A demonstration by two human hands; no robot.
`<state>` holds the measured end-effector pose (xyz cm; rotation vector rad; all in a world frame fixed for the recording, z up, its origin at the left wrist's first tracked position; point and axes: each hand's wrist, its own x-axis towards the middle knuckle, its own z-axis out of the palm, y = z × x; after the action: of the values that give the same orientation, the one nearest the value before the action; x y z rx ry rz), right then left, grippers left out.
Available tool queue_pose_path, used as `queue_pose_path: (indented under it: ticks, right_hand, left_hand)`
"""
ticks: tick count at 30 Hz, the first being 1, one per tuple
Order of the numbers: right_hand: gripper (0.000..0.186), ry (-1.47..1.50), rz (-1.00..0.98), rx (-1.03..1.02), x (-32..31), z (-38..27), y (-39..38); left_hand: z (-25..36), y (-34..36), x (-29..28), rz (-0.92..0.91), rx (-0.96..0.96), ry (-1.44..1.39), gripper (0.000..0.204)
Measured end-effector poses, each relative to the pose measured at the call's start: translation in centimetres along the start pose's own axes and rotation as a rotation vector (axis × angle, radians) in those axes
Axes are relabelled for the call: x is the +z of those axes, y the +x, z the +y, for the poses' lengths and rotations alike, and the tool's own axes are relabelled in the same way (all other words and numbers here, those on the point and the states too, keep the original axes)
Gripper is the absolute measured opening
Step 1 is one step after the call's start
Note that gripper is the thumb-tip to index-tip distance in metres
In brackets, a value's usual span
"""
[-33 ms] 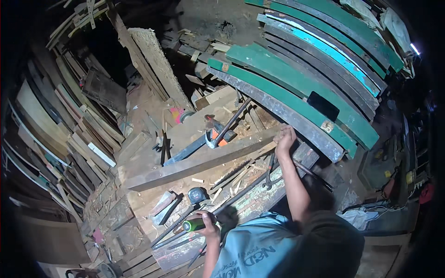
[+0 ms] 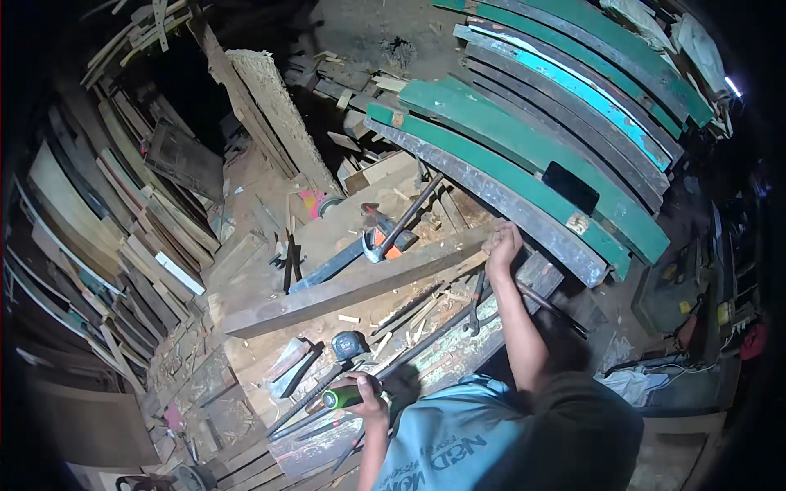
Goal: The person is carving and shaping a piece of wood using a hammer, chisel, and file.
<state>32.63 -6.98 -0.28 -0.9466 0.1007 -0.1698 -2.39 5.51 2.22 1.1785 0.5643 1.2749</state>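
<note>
My left hand [image 2: 370,398] is wrapped around a short green cylinder [image 2: 341,398] with a round, bright end, perhaps a tool handle; its far part is hidden by the fingers. A long squared wooden beam [image 2: 352,293] lies slantwise across the workbench [image 2: 246,360]. At the beam's right end my right hand [image 2: 503,245] is closed, its knuckles against the wood; what it grips, if anything, is hidden. Beyond the beam rest a hammer [image 2: 375,247] and a hand saw [image 2: 327,266]. A dark tape measure [image 2: 348,345] lies between the beam and my left hand.
Metal bars [image 2: 409,356] and a wrench [image 2: 472,317] lie on the near side of the bench. Green-painted planks [image 2: 491,164] are stacked at the right, a black phone-like slab [image 2: 571,188] on top. Boards [image 2: 139,213] lean in rows at the left.
</note>
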Motion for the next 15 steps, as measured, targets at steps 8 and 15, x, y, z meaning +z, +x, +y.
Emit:
queue_pose_path:
  ticks: [8, 15]
  right_hand:
    - [0.014, 0.080, -0.017, 0.026, -0.6, 1.5, -0.2]
    - [0.009, 0.049, -0.001, 0.074, -0.9, 1.2, 0.2]
  left_hand:
    - [0.1, 0.0, 0.1, 0.021, -0.056, -0.038, 0.030]
    - [0.1, 0.5, 0.5, 0.051, -0.008, -0.024, 0.026]
